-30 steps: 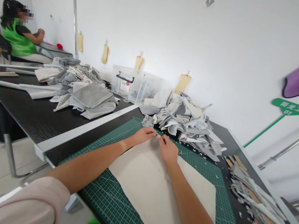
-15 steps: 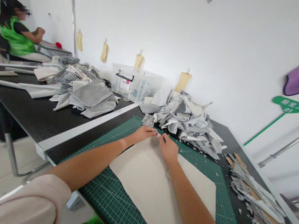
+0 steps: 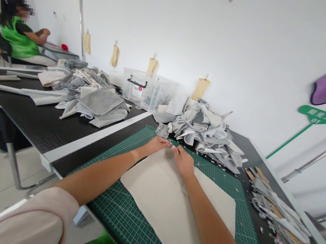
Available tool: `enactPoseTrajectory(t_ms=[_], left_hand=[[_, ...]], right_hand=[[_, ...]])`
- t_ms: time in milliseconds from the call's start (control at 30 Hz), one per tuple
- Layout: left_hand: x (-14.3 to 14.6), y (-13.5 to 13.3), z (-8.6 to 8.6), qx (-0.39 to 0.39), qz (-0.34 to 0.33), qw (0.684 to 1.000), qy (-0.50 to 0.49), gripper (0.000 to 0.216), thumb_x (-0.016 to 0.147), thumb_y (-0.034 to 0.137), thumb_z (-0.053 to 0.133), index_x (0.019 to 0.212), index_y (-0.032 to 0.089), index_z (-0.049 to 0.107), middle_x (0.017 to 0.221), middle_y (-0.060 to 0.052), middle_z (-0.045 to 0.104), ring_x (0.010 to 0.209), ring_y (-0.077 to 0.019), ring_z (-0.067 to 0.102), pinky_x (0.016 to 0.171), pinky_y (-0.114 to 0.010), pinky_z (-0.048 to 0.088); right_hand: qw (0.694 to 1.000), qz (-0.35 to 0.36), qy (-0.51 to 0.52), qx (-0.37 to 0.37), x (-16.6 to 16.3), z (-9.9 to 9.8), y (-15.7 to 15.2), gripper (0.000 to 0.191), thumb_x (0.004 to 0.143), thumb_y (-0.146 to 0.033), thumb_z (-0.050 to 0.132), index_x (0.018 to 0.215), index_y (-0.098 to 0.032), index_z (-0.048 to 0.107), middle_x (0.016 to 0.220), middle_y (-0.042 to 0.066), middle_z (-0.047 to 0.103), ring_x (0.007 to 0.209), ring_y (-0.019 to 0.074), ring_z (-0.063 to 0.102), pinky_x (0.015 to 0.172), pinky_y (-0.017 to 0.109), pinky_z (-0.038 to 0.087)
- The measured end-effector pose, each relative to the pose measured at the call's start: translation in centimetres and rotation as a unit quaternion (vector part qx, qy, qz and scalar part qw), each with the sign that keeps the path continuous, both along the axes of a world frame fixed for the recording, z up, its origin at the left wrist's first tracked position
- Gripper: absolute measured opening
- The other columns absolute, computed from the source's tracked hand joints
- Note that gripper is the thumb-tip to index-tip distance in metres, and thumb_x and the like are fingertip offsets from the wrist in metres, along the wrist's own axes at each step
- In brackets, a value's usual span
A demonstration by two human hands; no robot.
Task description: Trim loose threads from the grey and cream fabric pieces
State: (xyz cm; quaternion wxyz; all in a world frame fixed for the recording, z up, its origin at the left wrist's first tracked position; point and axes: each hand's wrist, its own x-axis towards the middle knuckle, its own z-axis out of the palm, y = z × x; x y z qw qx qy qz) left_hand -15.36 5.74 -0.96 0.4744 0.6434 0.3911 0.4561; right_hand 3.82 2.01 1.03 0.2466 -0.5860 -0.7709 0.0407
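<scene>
A large beige fabric sheet (image 3: 162, 204) lies flat on a green cutting mat (image 3: 123, 214) in front of me. Both my arms reach forward to its far corner. My left hand (image 3: 156, 145) rests on the sheet's far left edge, its fingertips pressed together at the corner. My right hand (image 3: 183, 162) lies on the sheet just to the right, its fingers closed on the same corner. The fingertips of both hands meet there. I cannot make out any tool in either hand.
A heap of grey and white fabric pieces (image 3: 207, 133) sits just beyond the mat. Another heap (image 3: 92, 98) and a clear plastic box (image 3: 146, 90) lie to the left. Trimmed strips and scraps (image 3: 283, 223) line the right edge. A person in a green vest (image 3: 18, 37) sits far left.
Both hands stay at the sheet's far corner with hardly any movement. The view has shifted slightly.
</scene>
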Motion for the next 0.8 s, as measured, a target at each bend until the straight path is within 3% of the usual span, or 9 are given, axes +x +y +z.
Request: enactPoseTrajectory(t_ms=[200,800], left_hand=[[0.14,-0.33,0.37,-0.020,-0.006,1.000,-0.006,0.049,0.077,0.056,0.071,0.100,0.013,0.077,0.089,-0.008,0.075,0.074,-0.0175,0.065,0.069,-0.028,0.049],[0.44,-0.32,0.83,0.042,0.008,0.999,-0.011,0.040,0.081,0.051,0.067,0.089,0.013,0.072,0.079,-0.003,0.068,0.072,-0.0135,0.057,0.067,-0.025,0.042]], right_hand=[[1.000,0.001,0.012,0.011,-0.01,0.04,-0.16,0.060,0.103,-0.059,0.015,0.091,-0.025,0.063,0.084,0.002,0.068,0.076,0.0179,0.060,0.064,0.025,0.030],[1.000,-0.010,0.003,-0.010,-0.15,0.08,-0.07,0.054,0.102,-0.063,0.019,0.091,-0.026,0.057,0.073,-0.001,0.062,0.069,0.0158,0.055,0.061,0.024,0.025]])
